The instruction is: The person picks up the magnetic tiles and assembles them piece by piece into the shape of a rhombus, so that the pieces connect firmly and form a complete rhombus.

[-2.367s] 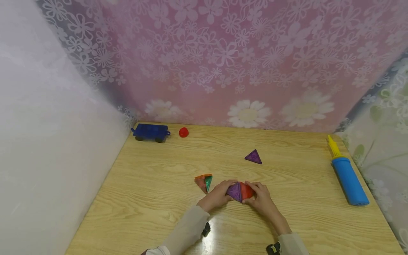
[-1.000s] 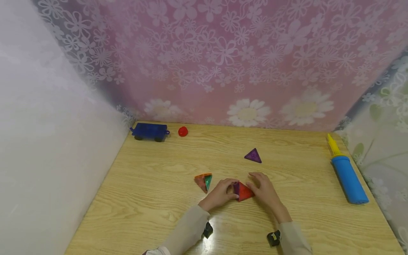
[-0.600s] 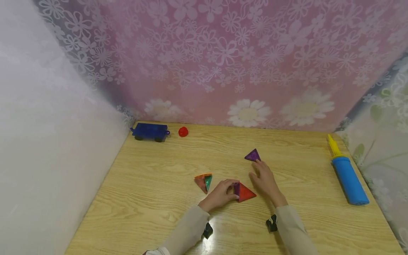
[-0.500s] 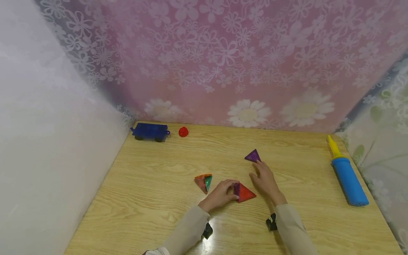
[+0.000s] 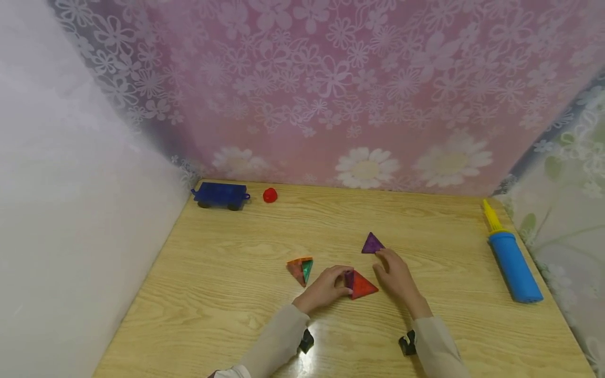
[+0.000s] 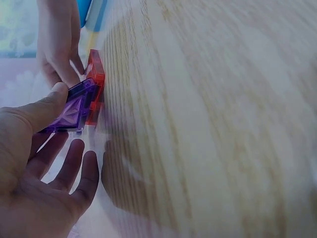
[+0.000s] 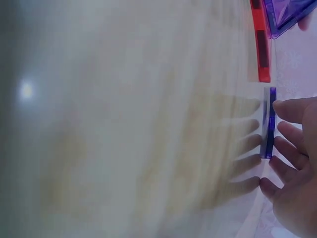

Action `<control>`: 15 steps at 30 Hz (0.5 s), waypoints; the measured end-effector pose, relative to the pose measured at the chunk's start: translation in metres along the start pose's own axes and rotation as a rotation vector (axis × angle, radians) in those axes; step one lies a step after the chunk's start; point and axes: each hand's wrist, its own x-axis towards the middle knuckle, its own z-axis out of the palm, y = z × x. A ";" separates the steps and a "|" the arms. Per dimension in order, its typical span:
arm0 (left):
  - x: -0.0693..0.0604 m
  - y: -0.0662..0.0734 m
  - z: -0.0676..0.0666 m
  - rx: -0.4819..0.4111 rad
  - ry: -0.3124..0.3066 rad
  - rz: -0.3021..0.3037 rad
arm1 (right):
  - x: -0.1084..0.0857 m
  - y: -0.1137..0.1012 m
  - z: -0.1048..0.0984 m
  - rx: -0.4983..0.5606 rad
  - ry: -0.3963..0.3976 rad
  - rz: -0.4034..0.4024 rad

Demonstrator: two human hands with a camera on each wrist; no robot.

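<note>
Plainly, the left hand (image 5: 323, 290) pinched the raised purple tile (image 6: 72, 111) between thumb and fingers, against the red tile (image 5: 364, 286). The right hand (image 5: 396, 275), fingers uncurled, touched the flat purple tile (image 5: 372, 244) at its near edge. The left wrist view showed the raised tile's tilted, patterned face; the head view gave only a sliver, running front to back. The red tile pointed right, the flat one toward the flowered backdrop (image 5: 307, 115).
</note>
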 end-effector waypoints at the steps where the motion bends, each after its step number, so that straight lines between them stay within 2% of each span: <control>1: 0.000 0.000 0.000 0.003 0.001 0.000 | -0.002 0.000 0.000 0.009 0.006 0.001; 9: 0.000 0.001 -0.002 0.004 -0.005 -0.001 | -0.014 0.000 -0.004 0.042 0.031 0.040; 15: 0.000 0.001 0.000 -0.020 -0.011 -0.016 | -0.015 0.002 -0.005 0.056 -0.003 0.099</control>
